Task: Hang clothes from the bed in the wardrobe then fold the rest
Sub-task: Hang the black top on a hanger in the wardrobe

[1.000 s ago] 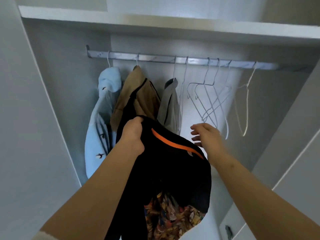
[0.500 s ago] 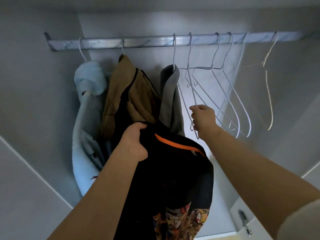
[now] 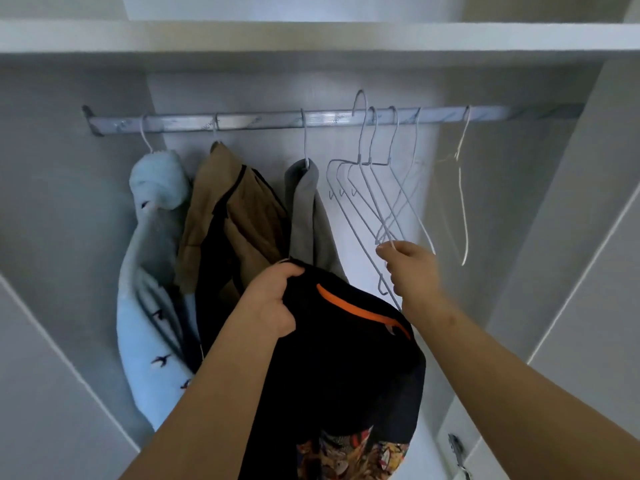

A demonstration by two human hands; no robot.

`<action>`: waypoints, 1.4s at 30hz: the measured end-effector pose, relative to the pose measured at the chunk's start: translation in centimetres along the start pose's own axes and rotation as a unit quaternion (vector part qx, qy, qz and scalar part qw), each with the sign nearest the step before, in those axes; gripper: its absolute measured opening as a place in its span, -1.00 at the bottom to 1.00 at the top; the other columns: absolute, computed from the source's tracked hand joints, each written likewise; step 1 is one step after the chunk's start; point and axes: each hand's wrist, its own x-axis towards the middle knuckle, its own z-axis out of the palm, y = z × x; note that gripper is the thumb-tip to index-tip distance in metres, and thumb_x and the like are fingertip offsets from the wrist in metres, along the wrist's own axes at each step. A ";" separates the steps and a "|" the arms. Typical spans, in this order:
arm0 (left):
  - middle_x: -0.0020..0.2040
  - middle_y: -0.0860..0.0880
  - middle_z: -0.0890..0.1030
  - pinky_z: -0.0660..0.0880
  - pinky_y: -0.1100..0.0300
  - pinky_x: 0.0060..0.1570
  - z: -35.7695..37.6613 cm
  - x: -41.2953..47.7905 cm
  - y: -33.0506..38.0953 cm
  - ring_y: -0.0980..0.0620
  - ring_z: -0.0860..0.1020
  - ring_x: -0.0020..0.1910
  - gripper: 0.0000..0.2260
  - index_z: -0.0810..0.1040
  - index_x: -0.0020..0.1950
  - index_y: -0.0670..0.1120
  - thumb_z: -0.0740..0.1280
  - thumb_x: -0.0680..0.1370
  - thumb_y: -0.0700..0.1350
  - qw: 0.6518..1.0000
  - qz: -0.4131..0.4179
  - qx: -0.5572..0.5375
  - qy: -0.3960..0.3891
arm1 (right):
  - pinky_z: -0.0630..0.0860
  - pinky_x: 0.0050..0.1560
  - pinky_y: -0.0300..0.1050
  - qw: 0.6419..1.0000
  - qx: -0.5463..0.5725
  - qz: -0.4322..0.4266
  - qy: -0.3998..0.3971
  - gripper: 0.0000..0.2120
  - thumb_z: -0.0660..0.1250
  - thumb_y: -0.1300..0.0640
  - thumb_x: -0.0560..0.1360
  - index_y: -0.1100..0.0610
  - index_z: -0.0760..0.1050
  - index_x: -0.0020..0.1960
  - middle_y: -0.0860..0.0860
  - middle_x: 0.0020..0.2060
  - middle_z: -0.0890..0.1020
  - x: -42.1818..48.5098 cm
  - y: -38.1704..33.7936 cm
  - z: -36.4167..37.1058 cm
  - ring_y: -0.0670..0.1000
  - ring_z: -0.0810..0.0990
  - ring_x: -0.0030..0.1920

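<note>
I stand at the open wardrobe. My left hand (image 3: 273, 299) grips a black garment (image 3: 349, 372) with an orange stripe and a colourful print at its lower part, held up in front of the rail (image 3: 277, 119). My right hand (image 3: 412, 268) pinches the lower wire of a white wire hanger (image 3: 363, 202); that hanger's hook stands above the rail, lifted off it. Several other empty wire hangers (image 3: 398, 188) hang beside it.
On the rail's left hang a light blue fleece (image 3: 152, 271), a brown and black jacket (image 3: 235, 220) and a grey garment (image 3: 304, 209). One more empty hanger (image 3: 462, 188) hangs far right. A white shelf (image 3: 311, 36) runs above; a door hinge (image 3: 457, 452) sits lower right.
My right hand reached the hangers, took hold of one and raised it so its hook came off the rail. My left hand kept holding the black garment.
</note>
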 end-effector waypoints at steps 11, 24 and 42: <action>-0.12 -0.16 0.57 0.50 0.11 -0.34 3.7 -6.1 -9.3 -0.09 0.55 -0.26 -0.79 0.55 -0.07 -0.08 0.24 0.50 -0.38 0.995 0.087 0.040 -0.026 | 0.26 -0.40 -0.18 0.996 -0.045 0.013 0.074 -0.62 0.27 0.08 0.45 0.08 0.44 -0.54 -0.12 -0.67 0.27 -8.5 4.3 -13.9 -0.09 0.26 -0.58; -0.30 -0.13 0.62 0.55 0.16 -0.48 6.3 -8.8 -15.6 -0.08 0.59 -0.45 -0.79 0.63 -0.06 -0.05 0.27 0.49 -0.31 0.998 0.005 0.026 -0.060 | 0.02 -0.16 -0.11 0.940 -0.309 -0.015 0.145 -0.68 0.21 0.16 0.48 0.23 0.34 -0.43 0.11 -0.50 0.31 -13.5 8.3 -24.2 0.07 0.26 -0.43; -0.44 -0.11 0.59 0.52 0.23 -0.46 6.4 -8.7 -16.5 -0.02 0.57 -0.48 -0.80 0.62 -0.22 -0.07 0.28 0.48 -0.33 0.975 0.077 0.170 -0.122 | 0.50 -0.21 -0.21 0.983 -0.157 -0.021 -0.099 -0.73 0.15 0.31 0.46 -0.02 0.50 -0.08 -0.07 -0.43 0.54 -13.5 6.1 -14.4 -0.07 0.52 -0.38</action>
